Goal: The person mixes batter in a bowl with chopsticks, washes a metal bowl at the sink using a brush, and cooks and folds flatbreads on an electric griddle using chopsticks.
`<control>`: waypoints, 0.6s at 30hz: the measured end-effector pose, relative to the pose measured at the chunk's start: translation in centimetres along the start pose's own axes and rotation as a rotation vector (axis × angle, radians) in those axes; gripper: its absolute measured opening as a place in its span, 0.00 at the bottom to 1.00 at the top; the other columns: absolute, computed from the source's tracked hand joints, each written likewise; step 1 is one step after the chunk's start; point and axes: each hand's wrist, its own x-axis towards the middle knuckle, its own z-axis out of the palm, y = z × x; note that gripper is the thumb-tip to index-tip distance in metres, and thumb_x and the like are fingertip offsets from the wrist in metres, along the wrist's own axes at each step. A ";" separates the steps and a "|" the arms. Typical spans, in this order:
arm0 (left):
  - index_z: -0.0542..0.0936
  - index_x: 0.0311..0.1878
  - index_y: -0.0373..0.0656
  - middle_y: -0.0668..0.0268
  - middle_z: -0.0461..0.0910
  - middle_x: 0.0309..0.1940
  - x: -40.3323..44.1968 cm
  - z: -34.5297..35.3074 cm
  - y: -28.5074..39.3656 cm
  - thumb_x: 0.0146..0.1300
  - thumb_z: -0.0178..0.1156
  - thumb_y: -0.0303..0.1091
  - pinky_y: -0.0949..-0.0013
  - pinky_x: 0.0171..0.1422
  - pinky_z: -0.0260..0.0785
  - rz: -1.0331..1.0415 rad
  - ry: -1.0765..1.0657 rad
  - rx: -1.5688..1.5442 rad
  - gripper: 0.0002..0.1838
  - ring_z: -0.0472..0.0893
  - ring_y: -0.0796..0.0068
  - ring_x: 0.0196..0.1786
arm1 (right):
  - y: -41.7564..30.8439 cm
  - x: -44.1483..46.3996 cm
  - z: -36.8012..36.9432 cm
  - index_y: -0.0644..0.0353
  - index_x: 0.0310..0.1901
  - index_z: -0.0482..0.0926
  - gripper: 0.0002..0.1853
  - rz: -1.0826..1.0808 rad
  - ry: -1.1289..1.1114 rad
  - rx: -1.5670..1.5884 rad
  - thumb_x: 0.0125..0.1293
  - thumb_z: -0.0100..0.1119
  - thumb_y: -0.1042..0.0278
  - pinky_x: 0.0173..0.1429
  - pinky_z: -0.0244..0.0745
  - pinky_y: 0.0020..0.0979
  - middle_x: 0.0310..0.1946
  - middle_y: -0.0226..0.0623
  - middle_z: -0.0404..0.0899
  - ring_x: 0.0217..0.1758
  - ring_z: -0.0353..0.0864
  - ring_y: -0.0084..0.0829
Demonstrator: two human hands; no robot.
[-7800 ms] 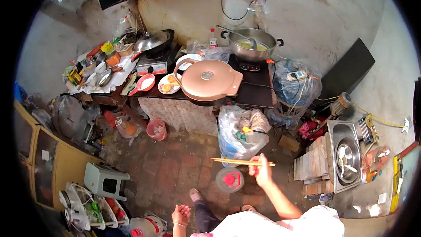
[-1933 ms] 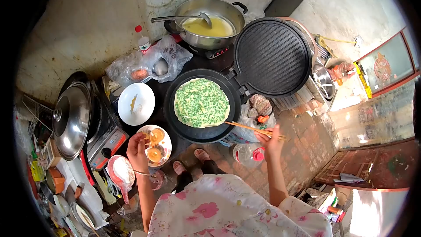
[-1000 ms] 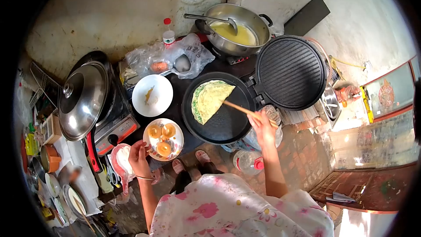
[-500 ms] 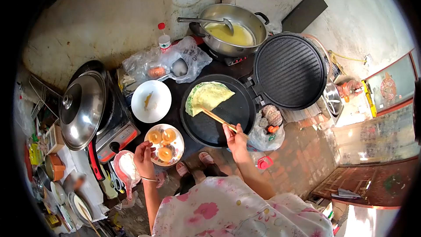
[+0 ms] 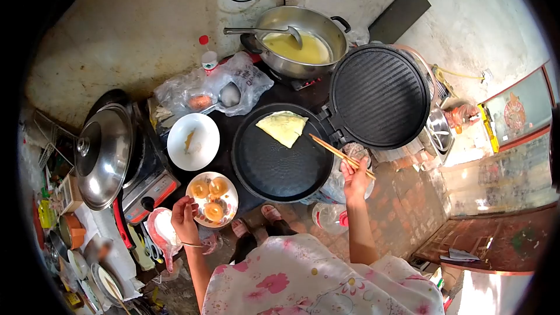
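Observation:
My right hand (image 5: 356, 179) is closed around a pair of wooden chopsticks (image 5: 332, 150); their tips sit over the right rim of the round black griddle (image 5: 274, 169), apart from the food. On the griddle's upper part lies a yellow-green pancake (image 5: 283, 128), folded into a wedge. My left hand (image 5: 185, 219) is at the left edge of a patterned plate (image 5: 231, 204), fingers curled together; whether anything is in them is hidden. Several golden round pieces (image 5: 213, 211) rest on that plate. The griddle's ridged lid (image 5: 379, 96) stands open at the right.
A white bowl (image 5: 204, 146) stands left of the griddle. Behind are a steel pot (image 5: 326, 29) with yellow liquid and a ladle (image 5: 256, 31), and a plastic bag (image 5: 248, 79). A lidded wok (image 5: 105, 157) is at left. A pink container (image 5: 160, 236) holds white powder.
The pancake has gone from a half-round to a smaller folded wedge. My right hand and the chopsticks have moved right, off the pancake. My left hand stays beside the plate.

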 end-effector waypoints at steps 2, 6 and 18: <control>0.73 0.41 0.38 0.66 0.76 0.34 0.2 0.3 -0.3 0.60 0.48 0.26 0.81 0.33 0.69 0.006 -0.019 0.004 0.08 0.76 0.80 0.32 | 0.4 0.6 0.0 0.65 0.33 0.70 0.20 0.112 -0.136 0.060 0.64 0.43 0.52 0.42 0.76 0.33 0.27 0.40 0.75 0.32 0.78 0.33; 0.73 0.41 0.38 0.67 0.76 0.33 0.1 1.4 0.5 0.60 0.48 0.27 0.81 0.33 0.68 0.011 -0.042 0.019 0.08 0.76 0.80 0.32 | 4.5 3.0 1.3 0.66 0.30 0.71 0.21 0.252 -0.123 0.239 0.63 0.44 0.52 0.45 0.76 0.35 0.26 0.39 0.75 0.30 0.77 0.33; 0.73 0.40 0.38 0.66 0.76 0.32 -0.8 1.5 1.6 0.60 0.47 0.26 0.83 0.28 0.65 -0.009 0.012 0.036 0.08 0.75 0.82 0.31 | 6.0 0.4 8.0 0.72 0.36 0.71 0.17 0.214 -0.479 -0.183 0.61 0.52 0.60 0.44 0.76 0.32 0.31 0.45 0.75 0.35 0.79 0.37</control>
